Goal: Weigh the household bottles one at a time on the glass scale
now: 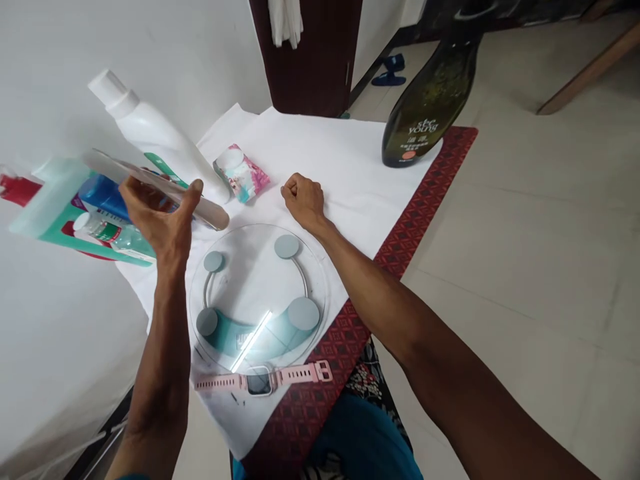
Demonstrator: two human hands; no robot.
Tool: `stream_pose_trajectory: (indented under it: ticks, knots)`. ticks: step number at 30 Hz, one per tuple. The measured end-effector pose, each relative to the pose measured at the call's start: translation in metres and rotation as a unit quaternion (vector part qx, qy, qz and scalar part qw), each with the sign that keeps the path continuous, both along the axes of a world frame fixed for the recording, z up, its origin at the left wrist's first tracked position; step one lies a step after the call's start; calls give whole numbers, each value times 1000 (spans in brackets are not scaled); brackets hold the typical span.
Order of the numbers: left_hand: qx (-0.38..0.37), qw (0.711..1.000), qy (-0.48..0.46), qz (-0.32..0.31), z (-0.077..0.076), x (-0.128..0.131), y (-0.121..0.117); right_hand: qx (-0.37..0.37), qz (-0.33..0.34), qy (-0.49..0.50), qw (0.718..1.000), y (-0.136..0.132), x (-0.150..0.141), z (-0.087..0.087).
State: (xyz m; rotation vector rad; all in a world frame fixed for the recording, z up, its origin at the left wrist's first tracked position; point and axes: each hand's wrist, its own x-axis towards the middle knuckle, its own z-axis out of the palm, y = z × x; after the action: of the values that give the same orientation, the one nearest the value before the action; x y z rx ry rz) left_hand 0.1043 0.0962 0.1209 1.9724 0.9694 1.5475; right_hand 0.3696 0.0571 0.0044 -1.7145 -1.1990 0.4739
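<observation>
My left hand (163, 217) is closed around a long, flat, pale thing with a rounded end (213, 215), seen nearly edge-on; I cannot make out its kind. It is raised and tilted, in front of several bottles on the left. My right hand (304, 200) rests on the white cloth as a loose fist, with nothing visible in it. Between my forearms lies a round glass bathroom scale (245, 283) with grey foot pads and a teal band. A pink smartwatch (259, 381) is stretched out along its near edge. A colourful small packet (243, 175) sits beyond the scale.
At the left stand a white bottle (160, 137), a green jug (50, 207) with a red cap and a small clear bottle (113, 233). A dark shampoo bottle (430, 100) stands at the table's far right. The red patterned table edge (413, 217) runs diagonally; a wall borders the left.
</observation>
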Motion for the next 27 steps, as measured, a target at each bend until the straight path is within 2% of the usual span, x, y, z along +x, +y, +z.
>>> stream_pose_trajectory:
  ticks: [1, 4, 6, 9, 14, 17, 19, 21, 23, 25, 27]
  knots:
    - [48, 998, -37, 27, 6, 3, -20, 2, 0, -4, 1000, 1, 0, -2]
    - [33, 999, -17, -40, 16, 12, -75, 6, -1, -8, 1000, 5, 1, -9]
    - [-12, 997, 19, -80, 14, 13, -102, 13, 0, -5, 1000, 8, 2, -14]
    - [-41, 993, 62, -89, 5, 9, -125, 35, 11, -2, 999, 13, 5, -24]
    - [-2, 992, 69, -104, -10, 1, -123, 57, 23, -1, 998, 18, 9, -35]
    - [8, 988, 38, -147, -13, -5, -118, 54, 25, -5, 998, 17, 10, -34]
    - [-8, 989, -1, -148, -11, -11, -117, 52, 24, -11, 998, 15, 10, -32]
    - [-44, 993, -42, -104, -11, -20, -116, 52, 22, -19, 998, 13, 10, -30]
    - [-83, 993, -75, -23, -14, -31, -113, 52, 20, -22, 998, 12, 10, -29]
    - [-120, 986, -97, 58, -26, -46, -109, 50, 21, -18, 998, 10, 10, -28]
    - [-159, 976, -103, 106, -43, -63, -103, 45, 22, -9, 999, 9, 9, -25]
